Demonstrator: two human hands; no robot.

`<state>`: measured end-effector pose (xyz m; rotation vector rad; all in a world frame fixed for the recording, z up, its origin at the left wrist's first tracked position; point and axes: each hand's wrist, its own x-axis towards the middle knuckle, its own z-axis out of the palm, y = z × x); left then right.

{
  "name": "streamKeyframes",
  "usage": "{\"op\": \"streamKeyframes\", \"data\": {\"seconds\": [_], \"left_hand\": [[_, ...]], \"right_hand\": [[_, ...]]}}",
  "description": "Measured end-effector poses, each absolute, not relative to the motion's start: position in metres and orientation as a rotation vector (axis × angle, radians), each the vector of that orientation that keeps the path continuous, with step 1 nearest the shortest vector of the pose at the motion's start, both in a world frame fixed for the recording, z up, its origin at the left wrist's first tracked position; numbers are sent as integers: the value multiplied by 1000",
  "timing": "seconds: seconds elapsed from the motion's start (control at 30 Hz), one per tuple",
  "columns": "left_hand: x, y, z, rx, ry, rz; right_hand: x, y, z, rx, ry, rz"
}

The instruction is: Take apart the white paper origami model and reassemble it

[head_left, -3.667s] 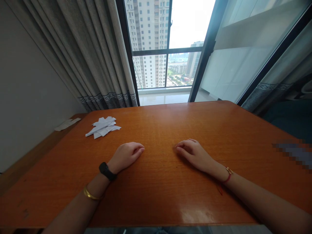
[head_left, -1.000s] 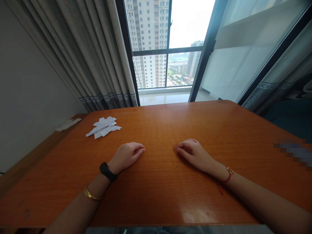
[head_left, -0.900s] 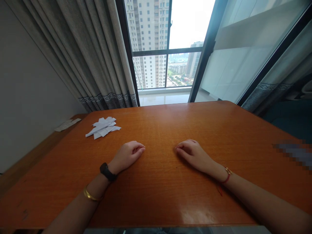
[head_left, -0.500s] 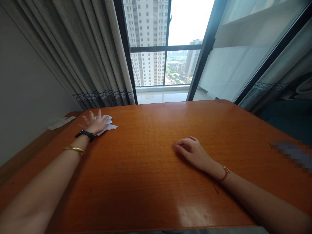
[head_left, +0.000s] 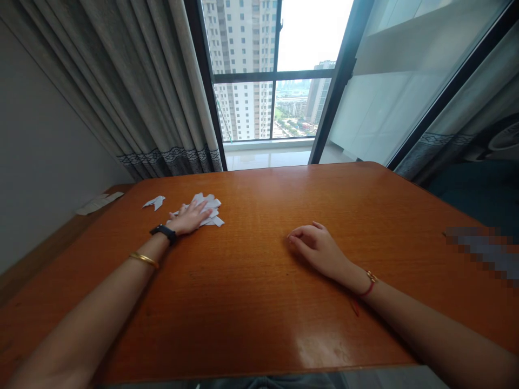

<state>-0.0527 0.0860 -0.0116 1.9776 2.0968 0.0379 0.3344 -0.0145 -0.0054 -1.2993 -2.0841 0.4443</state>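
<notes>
My left hand (head_left: 190, 217) lies flat, fingers spread, on a loose heap of white paper pieces (head_left: 211, 203) on the brown wooden table (head_left: 251, 281). Its palm covers part of the heap. Left of the heap, a separate folded-looking scrap of white paper (head_left: 154, 202) lies by itself. My right hand (head_left: 316, 247) rests on the table nearer the middle, its fingers curled in loosely, and nothing shows in them. It is well apart from the paper.
A pale flat sheet (head_left: 99, 203) lies on the ledge beyond the table's left edge. Grey curtains (head_left: 162, 108) hang behind the far left corner. A blurred patch (head_left: 486, 248) hides something at the right side of the table.
My left hand has slid right and slightly nearer, carrying the paper heap along. One scrap is left behind on the left. The right hand stays in place.
</notes>
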Motion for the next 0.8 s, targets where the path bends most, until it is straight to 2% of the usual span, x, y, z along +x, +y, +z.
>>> {"op": "streamKeyframes", "data": {"seconds": [0.23,0.4,0.47,0.57,0.67,0.8], "left_hand": [[72,36,1,2187,1623,61],[123,42,12,2156,1484,153],[108,62,21,2170,1581,268],[41,99,31,2171,2067,463],[-47,118,32,1914,2447,352],[-120,113,23,1833,2471,206]], "right_hand": [[333,-17,-5,-1254,-2123,385],[332,-23,-4,-1198,-2186,250],[334,-23,-4,-1191,-2172,222],[336,-22,-3,-1205,-2130,214],[335,-22,-2,-1214,-2122,210],[332,-24,0,-1203,-2160,211]]}}
